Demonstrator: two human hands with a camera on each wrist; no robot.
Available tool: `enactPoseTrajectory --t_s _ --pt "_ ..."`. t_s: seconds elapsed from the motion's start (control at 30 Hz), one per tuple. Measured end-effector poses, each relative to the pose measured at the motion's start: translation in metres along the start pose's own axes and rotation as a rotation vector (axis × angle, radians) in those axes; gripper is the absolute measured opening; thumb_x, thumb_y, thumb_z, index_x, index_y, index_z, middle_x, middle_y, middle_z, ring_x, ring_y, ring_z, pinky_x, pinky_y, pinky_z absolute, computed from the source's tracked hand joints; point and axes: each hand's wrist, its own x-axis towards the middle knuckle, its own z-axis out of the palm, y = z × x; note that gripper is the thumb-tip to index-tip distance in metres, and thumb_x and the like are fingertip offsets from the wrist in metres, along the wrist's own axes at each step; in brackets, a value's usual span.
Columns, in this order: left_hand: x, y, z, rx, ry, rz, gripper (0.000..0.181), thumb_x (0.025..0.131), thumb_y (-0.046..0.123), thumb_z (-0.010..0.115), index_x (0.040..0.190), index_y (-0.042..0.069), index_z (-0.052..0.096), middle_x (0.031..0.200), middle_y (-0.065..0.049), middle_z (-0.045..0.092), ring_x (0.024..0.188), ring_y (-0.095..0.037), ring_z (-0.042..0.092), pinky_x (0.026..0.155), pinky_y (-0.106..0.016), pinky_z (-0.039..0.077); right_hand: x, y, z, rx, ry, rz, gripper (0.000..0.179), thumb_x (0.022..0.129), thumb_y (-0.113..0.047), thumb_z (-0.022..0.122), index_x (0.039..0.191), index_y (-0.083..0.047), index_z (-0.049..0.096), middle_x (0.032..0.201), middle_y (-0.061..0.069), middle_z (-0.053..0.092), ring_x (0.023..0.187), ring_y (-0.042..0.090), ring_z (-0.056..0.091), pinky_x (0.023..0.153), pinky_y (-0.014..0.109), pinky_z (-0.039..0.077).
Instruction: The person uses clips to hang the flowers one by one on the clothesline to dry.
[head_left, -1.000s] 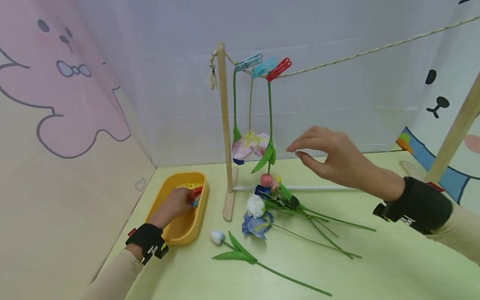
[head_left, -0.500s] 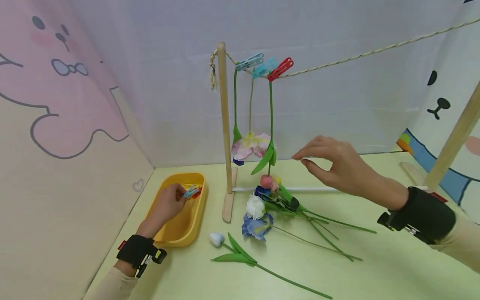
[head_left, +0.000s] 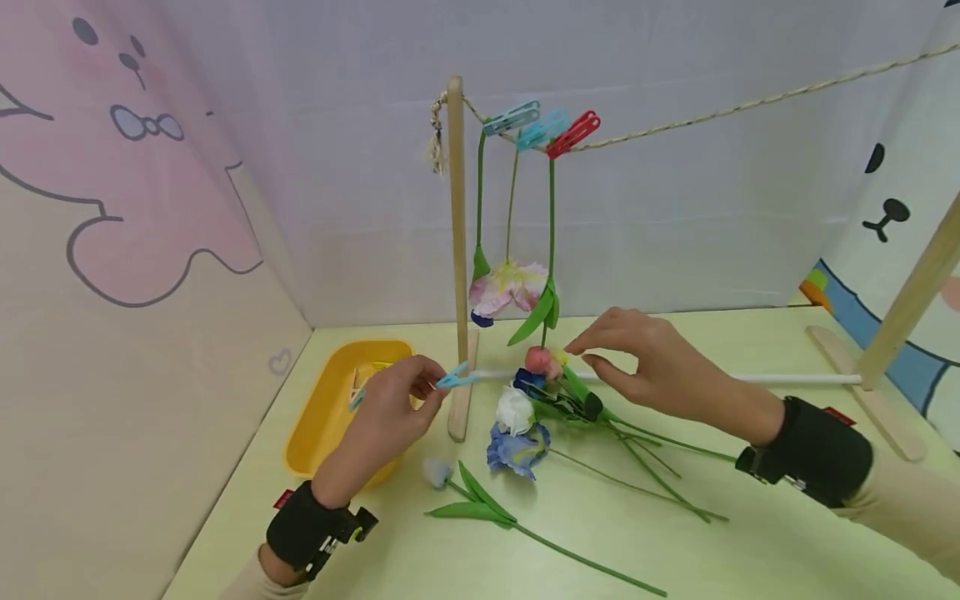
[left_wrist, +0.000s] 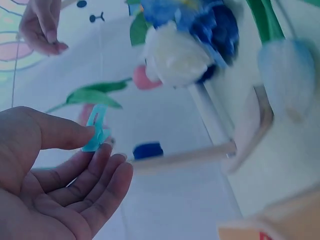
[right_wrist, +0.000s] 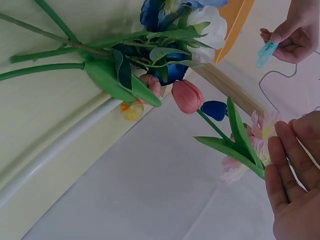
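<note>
My left hand (head_left: 386, 408) pinches a light blue clothespin (head_left: 454, 379) between thumb and fingers, just right of the yellow tray. The left wrist view shows this clothespin (left_wrist: 95, 130) at the fingertips. My right hand (head_left: 648, 362) holds nothing; its relaxed fingers are close to the loose flowers and the hanging pink tulip (head_left: 537, 360). That tulip hangs head down from a red clothespin (head_left: 573, 135) on the rope (head_left: 712, 112). Beside it hang a pale pink flower (head_left: 510, 287) and a dark blue flower (head_left: 482, 319), under two blue clothespins (head_left: 512, 119).
The yellow tray (head_left: 303, 446), holding more clothespins, stands at left, partly hidden by my left hand. Artificial flowers lie in a bunch, with a white bloom (head_left: 515, 410) and a blue one (head_left: 517, 450). Nearer lies a pale tulip (head_left: 487, 508). Wooden posts (head_left: 457, 225) carry the rope.
My left hand has lifted the light blue clothespin out of the tray and carried it right. My right hand has come down a little, nearer the bunch.
</note>
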Motion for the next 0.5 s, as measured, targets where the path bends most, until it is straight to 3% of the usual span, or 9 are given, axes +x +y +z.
enactPoseTrajectory --t_s 0.27,0.5 --pt "-0.003 0.032 0.017 -0.078 -0.064 0.062 0.017 0.086 0.01 0.075 0.101 0.01 0.066 0.088 0.006 0.064 0.077 -0.005 0.058 0.067 -0.025 0.057 -0.004 -0.011 0.018 0.079 -0.073 0.051 0.03 0.085 -0.003 0.068 0.111 -0.015 0.073 0.101 -0.005 0.071 0.096 0.01 0.061 0.076 0.037 0.053" --pt "-0.002 0.047 0.03 -0.153 -0.094 0.163 0.019 0.087 0.009 0.074 0.104 0.009 0.067 0.094 0.001 0.067 0.079 -0.007 0.061 0.07 -0.028 0.058 -0.007 -0.02 0.031 0.101 -0.138 0.079 0.033 0.084 -0.018 0.077 0.116 -0.013 0.071 0.112 -0.003 0.069 0.104 0.01 0.057 0.083 0.039 0.053"
